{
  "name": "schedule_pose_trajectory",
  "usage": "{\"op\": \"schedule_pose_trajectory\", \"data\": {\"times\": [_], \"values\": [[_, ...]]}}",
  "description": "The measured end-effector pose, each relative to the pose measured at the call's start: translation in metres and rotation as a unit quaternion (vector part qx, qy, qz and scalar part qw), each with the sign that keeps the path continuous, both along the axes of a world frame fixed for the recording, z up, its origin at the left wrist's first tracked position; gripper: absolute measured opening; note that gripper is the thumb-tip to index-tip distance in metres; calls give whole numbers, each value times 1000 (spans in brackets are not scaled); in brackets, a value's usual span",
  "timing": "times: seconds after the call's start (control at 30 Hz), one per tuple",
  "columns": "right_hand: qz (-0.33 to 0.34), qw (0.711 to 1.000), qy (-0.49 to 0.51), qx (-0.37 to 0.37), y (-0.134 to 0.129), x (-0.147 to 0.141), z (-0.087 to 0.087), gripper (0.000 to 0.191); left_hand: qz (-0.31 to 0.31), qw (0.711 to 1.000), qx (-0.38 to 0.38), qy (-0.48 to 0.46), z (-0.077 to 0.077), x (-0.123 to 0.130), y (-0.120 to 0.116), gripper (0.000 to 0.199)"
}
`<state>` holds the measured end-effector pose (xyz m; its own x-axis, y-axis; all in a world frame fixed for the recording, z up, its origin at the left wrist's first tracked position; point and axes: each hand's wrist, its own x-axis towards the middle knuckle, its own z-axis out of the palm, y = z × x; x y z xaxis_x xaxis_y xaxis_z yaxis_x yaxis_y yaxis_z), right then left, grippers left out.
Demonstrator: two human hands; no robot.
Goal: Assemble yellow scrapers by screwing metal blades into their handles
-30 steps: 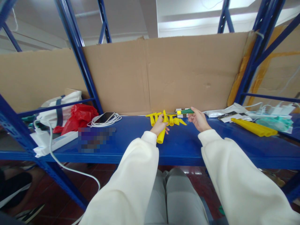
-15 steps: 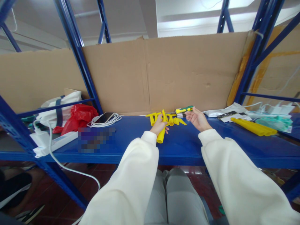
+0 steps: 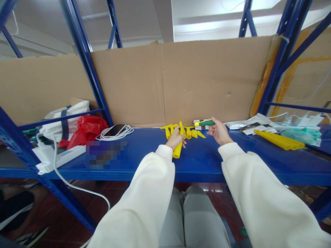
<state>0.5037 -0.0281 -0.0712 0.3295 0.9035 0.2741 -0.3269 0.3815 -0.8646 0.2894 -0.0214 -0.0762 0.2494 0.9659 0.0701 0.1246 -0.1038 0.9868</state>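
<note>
**Screwdriver and Yellow Piece Sharing the Bench as Two Hands Work**

A person in cream sleeves is working at a blue bench. The left hand is grasping a long yellow piece, its fingers wrapped around the middle and its wide end pointing toward six o'clock. At two o'clock from that piece, the right hand is gripping the rear of a green-and-yellow screwdriver, fingers curling at the handle's end, the shaft pointing toward nine o'clock.

The held piece is seemingly midway through its handling, with both hands engaged and neither fist letting go. Shorter yellow parts are lying in a row near the left hand, at eleven o'clock, and small yellow bits are resting at two o'clock; whether these are finished or waiting, the view is not telling. Well apart at three o'clock, yellow tubes are lying together, out of either hand's grasp.

The left hand is hiding the middle of the held piece, and where the screwdriver's tip is ending is hard to make out. No screw is showing clearly. Light-and-dark bits behind the screwdriver are looking too small to identify, and a blurred patch at nine o'clock is masking whatever is lying there.
</note>
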Motion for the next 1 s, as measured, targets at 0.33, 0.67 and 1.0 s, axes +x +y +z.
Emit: {"op": "schedule_pose_trajectory", "data": {"times": [0.33, 0.67, 1.0], "values": [[74, 997, -32, -1, -3, -3, -1, 37, 28, 999, 7, -19, -1, -2, 7, 69], [21, 999, -23, -26, 0, -1, -2, 38, 20, 1000, 11, 10, -3, -1, 5, 68], [20, 999, -42, -7, 1, 0, -3, 48, 17, 999, 13, 27, -4, -2, 7, 66]]}}
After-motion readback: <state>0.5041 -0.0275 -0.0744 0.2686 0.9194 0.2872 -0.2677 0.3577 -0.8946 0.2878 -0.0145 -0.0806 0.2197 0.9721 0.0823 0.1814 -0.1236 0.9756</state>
